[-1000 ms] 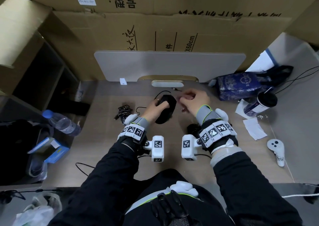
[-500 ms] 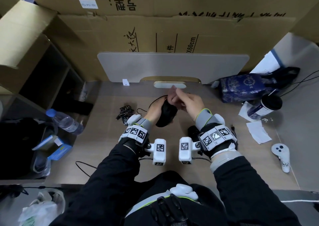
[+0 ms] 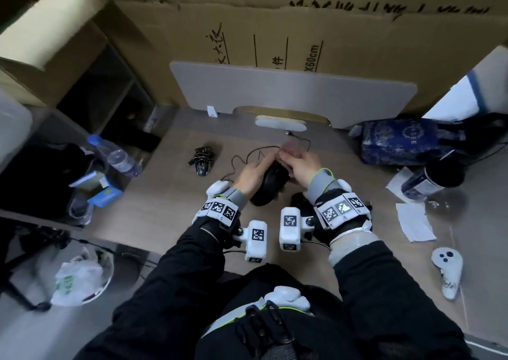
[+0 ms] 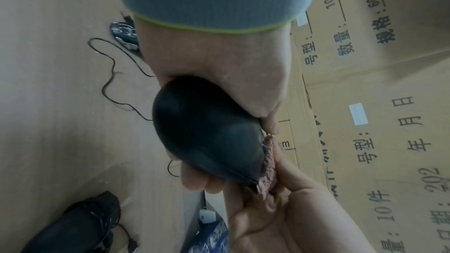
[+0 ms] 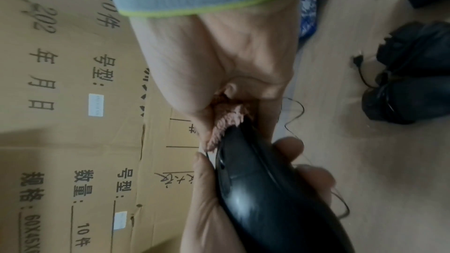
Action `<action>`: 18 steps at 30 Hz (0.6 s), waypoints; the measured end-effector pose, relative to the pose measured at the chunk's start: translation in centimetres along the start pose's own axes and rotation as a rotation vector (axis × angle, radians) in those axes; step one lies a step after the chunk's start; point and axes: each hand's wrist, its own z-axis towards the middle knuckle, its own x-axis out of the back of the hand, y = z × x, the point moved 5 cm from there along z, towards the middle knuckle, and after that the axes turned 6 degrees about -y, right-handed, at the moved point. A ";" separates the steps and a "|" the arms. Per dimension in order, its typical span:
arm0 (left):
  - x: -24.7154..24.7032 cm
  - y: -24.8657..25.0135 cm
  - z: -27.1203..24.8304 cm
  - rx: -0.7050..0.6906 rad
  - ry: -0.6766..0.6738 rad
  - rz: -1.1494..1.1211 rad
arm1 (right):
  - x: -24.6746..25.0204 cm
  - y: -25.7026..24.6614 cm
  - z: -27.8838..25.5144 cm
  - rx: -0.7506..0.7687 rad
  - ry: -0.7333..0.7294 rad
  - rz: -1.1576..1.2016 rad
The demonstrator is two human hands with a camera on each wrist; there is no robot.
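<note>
A black wired computer mouse is held up off the desk in my left hand, whose fingers and thumb curl round its body. My right hand pinches a small pink cloth and presses it against the front end of the mouse. The pink cloth is mostly hidden between my fingers. The mouse's thin black cable trails over the wooden desk.
A second mouse with a bundled cable lies to the left, and another dark mouse sits under my right wrist. A water bottle, a blue patterned bag, a dark cup, paper scraps and a white controller surround the work area.
My right hand has come onto the front of the mouse with the pink cloth. The left hand has lifted and tilted the mouse off the desk.
</note>
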 end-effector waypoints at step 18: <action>2.8 -2.1 -3.9 -0.055 0.013 -0.169 | -0.8 1.0 2.3 0.006 0.051 0.231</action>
